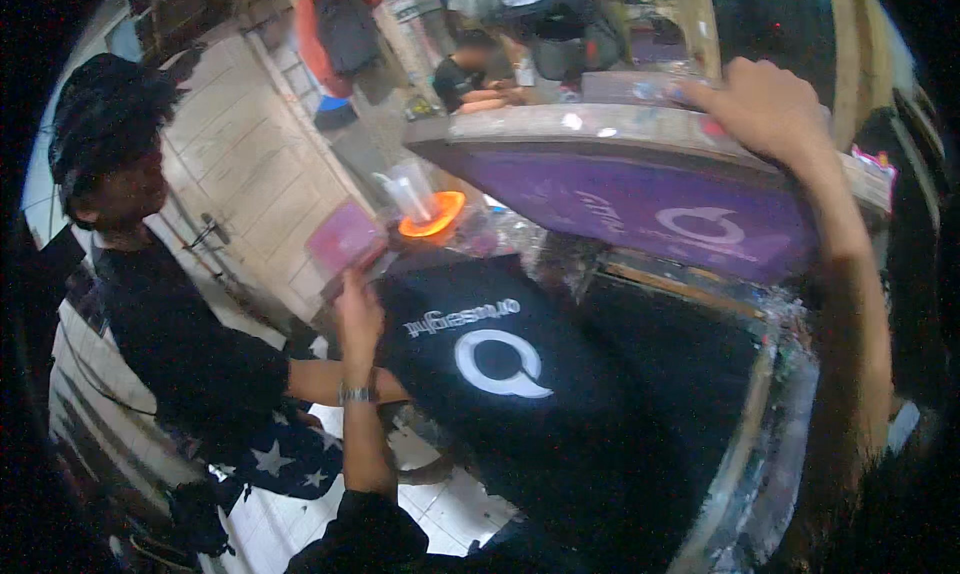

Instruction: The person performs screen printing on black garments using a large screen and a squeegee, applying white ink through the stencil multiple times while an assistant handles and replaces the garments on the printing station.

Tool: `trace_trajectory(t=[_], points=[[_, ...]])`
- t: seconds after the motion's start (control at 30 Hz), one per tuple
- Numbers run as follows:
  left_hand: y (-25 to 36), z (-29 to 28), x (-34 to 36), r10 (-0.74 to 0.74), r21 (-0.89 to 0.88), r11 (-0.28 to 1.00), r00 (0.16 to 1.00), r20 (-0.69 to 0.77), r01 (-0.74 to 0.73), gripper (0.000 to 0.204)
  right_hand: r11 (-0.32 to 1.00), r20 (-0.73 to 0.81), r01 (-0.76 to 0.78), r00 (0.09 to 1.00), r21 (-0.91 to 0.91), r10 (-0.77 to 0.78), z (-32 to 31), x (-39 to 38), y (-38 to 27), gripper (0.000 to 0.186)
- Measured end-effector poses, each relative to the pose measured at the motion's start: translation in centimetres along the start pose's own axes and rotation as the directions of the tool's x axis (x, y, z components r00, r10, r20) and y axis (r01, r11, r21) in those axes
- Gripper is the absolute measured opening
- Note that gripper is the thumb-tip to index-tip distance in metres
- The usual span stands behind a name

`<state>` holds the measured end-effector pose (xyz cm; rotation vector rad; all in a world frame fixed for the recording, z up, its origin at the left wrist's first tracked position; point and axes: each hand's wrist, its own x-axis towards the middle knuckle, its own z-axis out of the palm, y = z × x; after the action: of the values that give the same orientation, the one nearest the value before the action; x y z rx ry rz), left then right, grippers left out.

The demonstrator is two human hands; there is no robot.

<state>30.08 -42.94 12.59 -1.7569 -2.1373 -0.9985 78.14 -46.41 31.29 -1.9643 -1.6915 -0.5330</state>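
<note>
A black cloth piece (pixel 440 359), with a white ring-shaped logo and lettering on it, hangs slanting off the left of the dark printing board (pixel 690 339). My left hand (pixel 360 319), with a metal watch at the wrist, is closed on the cloth's far left edge; its fingertips are partly hidden. At the right, my right hand (pixel 765 109) grips the top rim of a screen printing frame (pixel 560 129). That frame is tilted up over the board, and its purple mesh (pixel 640 199) bears a matching pale logo.
A co-worker (pixel 170 304) stands close on the left, one forearm (pixel 335 379) reaching to the cloth. Beyond are an orange dish (pixel 432 217) with a clear plastic cup and a pink flat panel (pixel 345 236). Another person (pixel 475 79) sits farther back.
</note>
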Motion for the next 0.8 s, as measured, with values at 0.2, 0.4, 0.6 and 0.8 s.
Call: trace_trajectory(t=[0.2,0.4,0.6,0.8], points=[[7.8,-1.5,-9.7,0.392,-0.058,0.903,0.873,-0.291,-0.425,0.031,0.998,0.089,-0.004,0.996,-0.061,0.01,0.8,2.3,1.2,0.069],[21.3,13.6,-25.5,0.882,-0.492,0.459,0.313,0.353,-0.74,0.068,1.0,0.041,-0.027,0.999,-0.011,0.027,0.0,1.2,0.2,0.076],[20.5,19.8,-28.6,0.868,-0.486,0.493,0.373,0.327,-0.722,0.075,0.999,0.085,-0.05,0.995,-0.006,0.05,0.1,1.2,0.0,0.076],[21.1,12.3,-24.8,0.772,-0.818,0.436,0.623,0.126,-0.375,0.071,0.989,-0.114,0.046,0.991,-0.142,-0.062,0.1,-4.7,-2.0,0.054]])
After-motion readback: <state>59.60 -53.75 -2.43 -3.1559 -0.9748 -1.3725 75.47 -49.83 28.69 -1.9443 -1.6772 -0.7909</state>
